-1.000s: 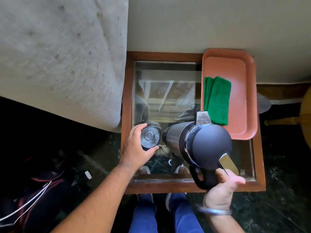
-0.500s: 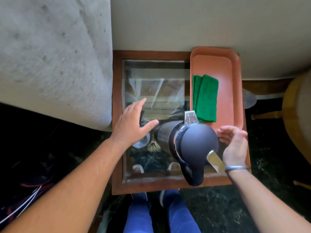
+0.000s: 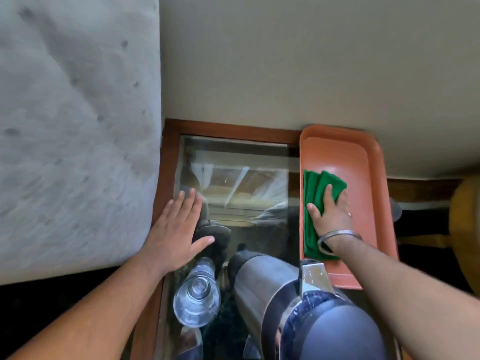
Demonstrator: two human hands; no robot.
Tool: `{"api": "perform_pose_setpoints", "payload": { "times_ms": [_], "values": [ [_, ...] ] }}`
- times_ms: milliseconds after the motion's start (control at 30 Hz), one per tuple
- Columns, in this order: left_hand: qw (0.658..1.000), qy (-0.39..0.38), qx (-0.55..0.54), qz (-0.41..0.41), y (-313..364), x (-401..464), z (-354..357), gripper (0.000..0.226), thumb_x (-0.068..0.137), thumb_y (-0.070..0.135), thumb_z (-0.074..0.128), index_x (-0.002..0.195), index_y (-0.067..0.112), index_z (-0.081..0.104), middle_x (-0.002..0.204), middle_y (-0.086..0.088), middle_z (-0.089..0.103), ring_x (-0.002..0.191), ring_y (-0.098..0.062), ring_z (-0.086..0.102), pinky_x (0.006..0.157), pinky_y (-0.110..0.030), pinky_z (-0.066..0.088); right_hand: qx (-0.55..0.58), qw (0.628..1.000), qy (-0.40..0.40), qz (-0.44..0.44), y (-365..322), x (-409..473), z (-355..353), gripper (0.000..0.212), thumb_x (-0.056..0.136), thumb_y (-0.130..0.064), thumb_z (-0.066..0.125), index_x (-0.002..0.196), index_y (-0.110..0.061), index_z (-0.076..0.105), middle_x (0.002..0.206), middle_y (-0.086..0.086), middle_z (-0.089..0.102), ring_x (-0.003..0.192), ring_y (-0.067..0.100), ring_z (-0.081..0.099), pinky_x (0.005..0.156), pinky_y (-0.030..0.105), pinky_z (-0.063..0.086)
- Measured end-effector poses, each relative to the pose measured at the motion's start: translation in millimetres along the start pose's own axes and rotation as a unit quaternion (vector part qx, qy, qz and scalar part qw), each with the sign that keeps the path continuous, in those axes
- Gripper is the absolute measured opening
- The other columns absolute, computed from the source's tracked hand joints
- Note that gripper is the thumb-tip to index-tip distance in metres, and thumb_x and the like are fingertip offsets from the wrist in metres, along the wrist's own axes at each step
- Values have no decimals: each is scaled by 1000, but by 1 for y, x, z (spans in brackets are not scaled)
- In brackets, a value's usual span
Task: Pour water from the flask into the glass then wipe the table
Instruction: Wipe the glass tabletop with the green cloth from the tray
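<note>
A steel flask (image 3: 267, 289) with a dark blue lid stands on the glass-topped wooden table (image 3: 231, 131), near its front. Left of the flask stands a clear glass (image 3: 196, 298) with water in it. My left hand (image 3: 176, 229) lies flat and open on the glass top, just beyond the glass. A folded green cloth (image 3: 315, 188) lies in an orange tray (image 3: 374, 178) at the table's right side. My right hand (image 3: 331, 214) rests on top of the cloth, fingers spread and pressing it. Whether it grips the cloth is unclear.
A grey mattress (image 3: 72, 126) borders the table's left edge. A pale wall (image 3: 311, 61) runs behind the table. A yellowish wooden piece of furniture (image 3: 465, 237) stands to the right, beyond the tray. Dark floor shows below.
My right hand left the flask and moved forward onto the green cloth in the tray. My left hand let go of the glass and now lies flat on the table beyond it.
</note>
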State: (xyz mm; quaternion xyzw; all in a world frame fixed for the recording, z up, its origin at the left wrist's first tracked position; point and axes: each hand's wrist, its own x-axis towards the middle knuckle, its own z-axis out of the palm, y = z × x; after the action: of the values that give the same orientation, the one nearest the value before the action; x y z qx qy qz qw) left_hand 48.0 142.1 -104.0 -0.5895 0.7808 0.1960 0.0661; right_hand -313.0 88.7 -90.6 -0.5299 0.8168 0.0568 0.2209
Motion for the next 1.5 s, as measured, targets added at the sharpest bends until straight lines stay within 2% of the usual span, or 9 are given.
{"api": "perform_pose_setpoints", "payload": {
  "times_ms": [133,267,433,567,700,900,1200,1400,1500],
  "values": [
    [999,34,22,0,1,0,16,102,88,79,21,158,5,6,166,-15,1,154,-31,-2,124,-51,10,-54,994,81,-43,1,-7,-8,39,97,-24,49,134,-14,48,148,23,41,112,45,58,89,48,49],
    [999,40,21,0,2,0,20,103,87,78,27,157,5,15,166,-15,8,154,-32,5,123,-51,13,5,979,165,-123,-16,-23,-51,18,91,-16,58,108,-9,60,95,21,70,85,41,64,71,39,48],
    [998,57,29,3,-1,1,25,102,88,79,23,157,6,16,166,-14,10,154,-30,5,123,-50,13,95,924,187,-321,-76,-49,-76,20,81,-17,65,96,-5,62,101,17,56,92,26,53,81,22,37],
    [998,65,27,6,-2,0,26,102,87,80,25,158,7,16,166,-13,11,154,-28,5,123,-49,14,-73,965,73,-242,-101,-43,-40,26,87,-20,63,108,-4,57,117,20,50,99,39,53,81,39,45],
    [997,71,22,8,-3,1,26,102,86,78,31,157,6,19,166,-14,13,154,-29,7,123,-50,16,-223,940,15,-257,-97,-33,1,61,93,-17,46,147,1,24,156,27,20,140,44,23,115,46,24],
    [997,71,18,7,-5,2,26,103,86,79,34,157,7,18,167,-13,12,154,-28,6,123,-49,14,-109,968,-50,-222,-87,-36,33,78,97,-28,39,151,-8,-14,160,21,-18,146,40,-15,118,47,-8],
    [994,105,12,1,-3,0,29,109,81,79,42,157,5,16,166,-16,14,154,-28,9,122,-48,15,-93,958,3,-272,-189,41,26,68,100,-29,36,154,-22,-4,163,15,-11,147,37,-13,118,48,-6],
    [993,112,4,-34,-1,-3,27,127,73,86,43,155,-4,7,166,-22,0,154,-34,5,122,-50,12,-140,795,-72,-585,-143,1,36,76,92,-24,48,155,-22,6,164,7,5,147,27,-6,115,42,-12],
    [994,109,0,-26,-1,-2,28,126,74,86,43,155,-4,10,166,-22,3,154,-33,7,122,-48,10,-83,881,-28,-465,-131,27,25,80,87,-15,50,154,-21,7,164,5,7,148,24,-6,117,39,-9]
  ]
}}
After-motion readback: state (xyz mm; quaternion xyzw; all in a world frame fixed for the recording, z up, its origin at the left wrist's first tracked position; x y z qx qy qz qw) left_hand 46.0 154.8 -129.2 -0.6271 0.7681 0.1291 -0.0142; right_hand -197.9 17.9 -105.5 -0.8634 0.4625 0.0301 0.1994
